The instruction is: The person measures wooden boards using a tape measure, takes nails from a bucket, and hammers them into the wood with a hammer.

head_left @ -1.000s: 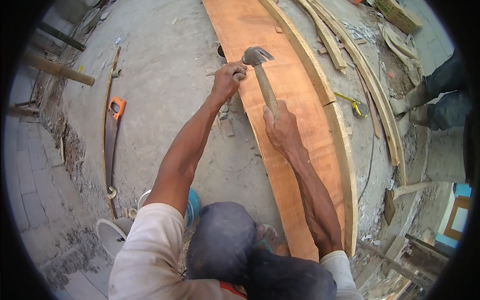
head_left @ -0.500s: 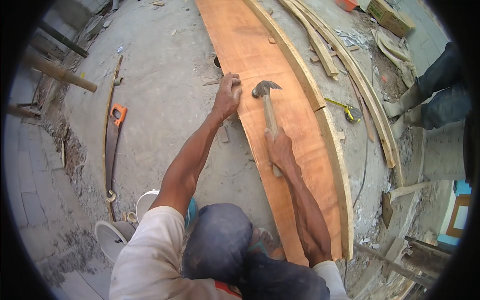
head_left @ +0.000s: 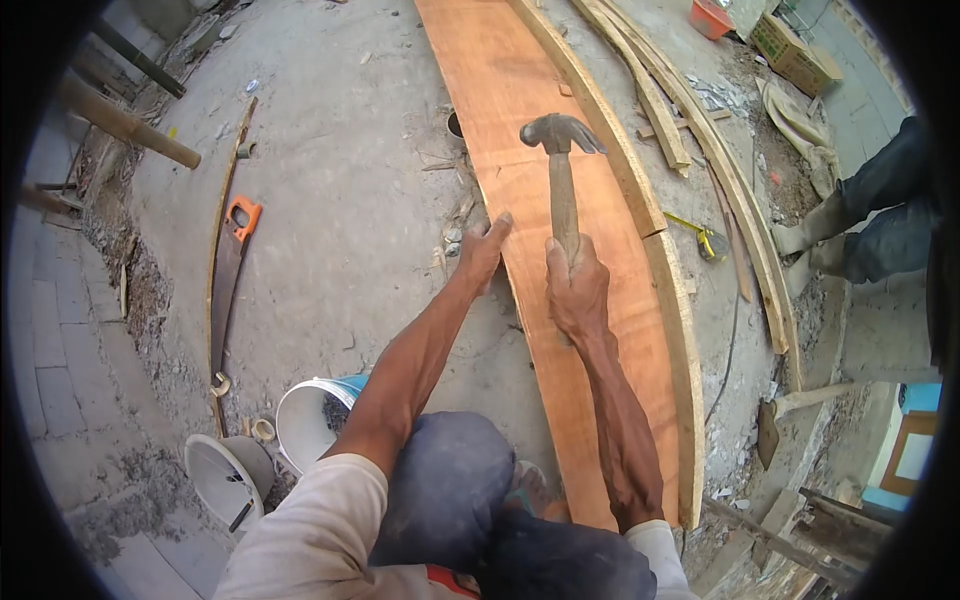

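My right hand (head_left: pixel 579 290) is wrapped round the wooden handle of a claw hammer (head_left: pixel 563 190). The hammer's metal head is above the reddish plywood sheet (head_left: pixel 590 380), claw pointing right. At the sheet's left edge, my left hand (head_left: pixel 485 255) grips the plywood, thumb on top and the other fingers partly hidden at the side or beneath. A timber batten (head_left: pixel 675 370) runs along the right edge of the sheet, meeting another batten (head_left: pixel 600 115) end to end.
A handsaw (head_left: pixel 232 260) lies on the concrete beside a thin wood strip. Two buckets (head_left: pixel 300 425) stand by my left arm. Right of the sheet are a tape measure (head_left: pixel 712 244), long timbers (head_left: pixel 720 160) and a hatchet-like tool (head_left: pixel 770 430). Another person's legs (head_left: pixel 885 210) are at far right.
The hammer has lifted nearer the camera, its head now higher in view. My left hand has slid down along the plywood edge, its thumb now on top. The view has shifted slightly.
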A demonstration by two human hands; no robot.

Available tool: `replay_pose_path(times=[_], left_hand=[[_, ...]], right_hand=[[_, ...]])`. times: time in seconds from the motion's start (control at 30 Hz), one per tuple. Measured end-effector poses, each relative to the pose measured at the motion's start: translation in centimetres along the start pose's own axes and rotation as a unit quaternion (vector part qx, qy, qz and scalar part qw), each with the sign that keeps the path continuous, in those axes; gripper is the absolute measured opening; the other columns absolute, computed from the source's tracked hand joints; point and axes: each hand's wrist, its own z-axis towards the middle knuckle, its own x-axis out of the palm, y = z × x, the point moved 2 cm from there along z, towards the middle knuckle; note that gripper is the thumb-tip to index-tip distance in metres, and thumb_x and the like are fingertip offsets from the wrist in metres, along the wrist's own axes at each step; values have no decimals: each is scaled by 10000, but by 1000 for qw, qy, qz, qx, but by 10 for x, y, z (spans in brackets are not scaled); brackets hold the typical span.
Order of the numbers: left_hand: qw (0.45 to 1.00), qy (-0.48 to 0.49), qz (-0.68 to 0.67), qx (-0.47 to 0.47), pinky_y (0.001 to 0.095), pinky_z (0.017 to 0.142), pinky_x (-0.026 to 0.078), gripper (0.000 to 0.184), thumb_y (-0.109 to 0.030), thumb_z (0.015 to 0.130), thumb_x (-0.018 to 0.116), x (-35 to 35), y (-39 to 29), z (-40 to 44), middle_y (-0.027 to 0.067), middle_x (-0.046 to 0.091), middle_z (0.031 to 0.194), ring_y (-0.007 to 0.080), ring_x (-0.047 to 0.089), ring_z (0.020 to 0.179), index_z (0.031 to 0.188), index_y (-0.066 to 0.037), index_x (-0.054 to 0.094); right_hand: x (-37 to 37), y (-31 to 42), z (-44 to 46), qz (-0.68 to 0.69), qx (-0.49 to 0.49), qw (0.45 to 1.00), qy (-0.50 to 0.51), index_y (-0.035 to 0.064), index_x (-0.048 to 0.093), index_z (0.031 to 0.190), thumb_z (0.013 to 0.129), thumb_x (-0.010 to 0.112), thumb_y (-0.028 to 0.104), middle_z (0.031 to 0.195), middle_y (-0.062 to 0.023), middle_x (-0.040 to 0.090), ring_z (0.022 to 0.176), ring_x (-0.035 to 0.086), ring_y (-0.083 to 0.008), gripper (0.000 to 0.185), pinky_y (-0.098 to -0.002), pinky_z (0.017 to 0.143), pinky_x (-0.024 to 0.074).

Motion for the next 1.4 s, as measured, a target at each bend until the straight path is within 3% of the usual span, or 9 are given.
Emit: replay_pose_path(times=[0.27,0.37,0.53,0.67,0.8,0.93,1.03,1.23,1.4], left_hand=[[1000,12,-14,-24,301,681,533,517,-456,1040,715,0,-1,-9,58,725,1032,120,668,817,1259,11,681],[1000,13,-10,-16,304,683,529,517,-459,1040,716,-5,2,0,58,723,1038,117,664,819,1259,9,686],[1000,18,-7,-21,331,765,564,553,-465,1036,721,-7,0,0,79,723,1117,153,688,926,1294,21,671],[999,13,-26,-25,346,917,538,601,-442,1011,751,-1,2,-12,139,738,1168,189,673,1034,1285,89,684],[999,14,-4,-37,343,918,539,602,-445,1011,751,-6,-6,-3,132,736,1162,190,677,1027,1283,88,684],[998,32,-46,-18,339,918,538,604,-453,1009,751,-6,-8,-6,128,733,1159,188,677,1022,1280,84,686],[998,34,-8,-44,283,712,519,577,-466,1029,725,-1,-7,-14,57,721,1063,120,663,845,1300,40,664],[999,16,-28,-30,345,898,545,639,-460,1012,745,-7,-4,-10,137,732,1176,182,678,1026,1313,99,671],[999,24,5,-36,357,935,535,651,-465,1014,739,-6,-13,-9,137,725,1198,187,665,1066,1333,97,661]], right_hand=[[35,-27,35,-177,-10,983,38,-76,523,1084,1079,628,245,797,-268,695,750,740,-408,338,-518,661,544],[31,-6,27,-29,87,990,108,-66,525,1083,1088,612,224,763,-232,683,705,731,-355,302,-475,633,546],[32,14,6,163,-132,971,-113,9,515,983,1116,584,276,673,-76,570,477,570,-134,306,-353,416,458],[37,-42,49,-247,-36,967,54,-53,574,1083,1099,594,323,736,-219,654,660,690,-288,376,-453,623,535],[18,32,17,-59,-34,997,31,-79,581,1134,1084,576,398,878,-325,704,847,737,-454,480,-517,733,552],[29,18,13,34,-52,997,-43,-88,583,1155,1082,561,425,894,-337,701,860,739,-457,518,-528,748,553],[32,3,36,-237,26,967,85,-74,549,1140,1090,555,396,977,-372,720,960,727,-527,473,-585,803,548],[21,17,7,-23,3,1000,7,-104,590,1163,1069,576,397,1021,-390,717,1000,716,-551,510,-590,841,560],[18,-18,56,-258,-7,962,87,-95,569,1086,1063,595,392,865,-283,701,756,743,-409,489,-514,673,593]])
